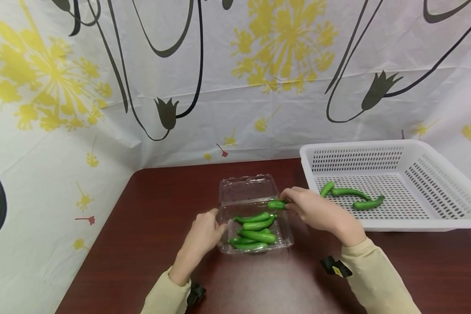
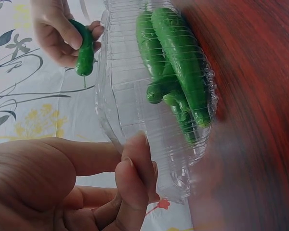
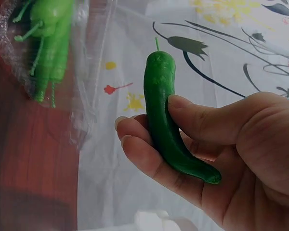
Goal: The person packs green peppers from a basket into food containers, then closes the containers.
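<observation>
My right hand (image 1: 312, 210) pinches a green chili pepper (image 3: 160, 108) between thumb and fingers, over the right side of a clear plastic clamshell box (image 1: 224, 250). The pepper's thin stem points away from the palm in the right wrist view. Several green peppers (image 1: 255, 236) lie in the box, whose lid (image 1: 248, 190) is folded back toward the wall. At the box's left wall, my left hand (image 1: 204, 233) grips the edge with thumb and fingertips, as the left wrist view shows up close.
A white perforated basket (image 1: 447, 223) stands at the right with a few green peppers (image 1: 369, 203) on its bottom. The dark red-brown table (image 1: 161, 209) meets a patterned cloth wall (image 1: 220, 109) at the back. Black straps show at both wrists.
</observation>
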`<action>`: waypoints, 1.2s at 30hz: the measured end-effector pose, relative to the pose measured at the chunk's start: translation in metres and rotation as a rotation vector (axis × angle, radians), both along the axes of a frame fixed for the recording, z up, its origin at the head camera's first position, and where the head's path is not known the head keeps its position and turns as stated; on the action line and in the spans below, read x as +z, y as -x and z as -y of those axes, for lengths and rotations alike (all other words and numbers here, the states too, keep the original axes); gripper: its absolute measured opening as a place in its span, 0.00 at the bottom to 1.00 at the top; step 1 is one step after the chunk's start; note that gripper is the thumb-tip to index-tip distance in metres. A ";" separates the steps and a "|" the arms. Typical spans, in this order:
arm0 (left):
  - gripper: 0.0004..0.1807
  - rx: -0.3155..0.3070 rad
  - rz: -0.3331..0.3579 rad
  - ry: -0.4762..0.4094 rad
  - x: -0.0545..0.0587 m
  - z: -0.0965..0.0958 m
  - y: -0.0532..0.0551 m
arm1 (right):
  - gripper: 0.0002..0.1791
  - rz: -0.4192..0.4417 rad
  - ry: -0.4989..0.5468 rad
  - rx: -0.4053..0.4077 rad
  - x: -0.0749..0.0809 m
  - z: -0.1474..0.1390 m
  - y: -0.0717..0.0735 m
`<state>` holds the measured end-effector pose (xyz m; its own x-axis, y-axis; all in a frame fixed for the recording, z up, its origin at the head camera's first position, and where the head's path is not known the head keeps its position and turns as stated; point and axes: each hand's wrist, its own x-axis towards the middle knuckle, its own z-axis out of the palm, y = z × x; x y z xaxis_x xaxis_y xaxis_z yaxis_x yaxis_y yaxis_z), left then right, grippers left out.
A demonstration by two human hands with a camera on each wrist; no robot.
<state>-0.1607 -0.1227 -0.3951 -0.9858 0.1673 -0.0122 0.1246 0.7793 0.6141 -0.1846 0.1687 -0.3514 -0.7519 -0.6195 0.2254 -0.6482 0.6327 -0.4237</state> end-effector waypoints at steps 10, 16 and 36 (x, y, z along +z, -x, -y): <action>0.30 -0.001 0.003 -0.001 0.000 0.000 0.001 | 0.08 -0.011 -0.032 0.006 -0.008 0.010 -0.001; 0.30 -0.002 -0.005 0.001 -0.001 0.000 0.000 | 0.08 0.011 -0.044 0.011 -0.012 0.013 -0.001; 0.29 -0.003 -0.003 -0.008 -0.001 0.000 0.001 | 0.07 0.032 -0.069 0.013 -0.021 0.024 0.000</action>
<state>-0.1613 -0.1228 -0.3962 -0.9854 0.1701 -0.0075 0.1289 0.7740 0.6199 -0.1842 0.1444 -0.3723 -0.7501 -0.6423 0.1578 -0.6432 0.6527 -0.4005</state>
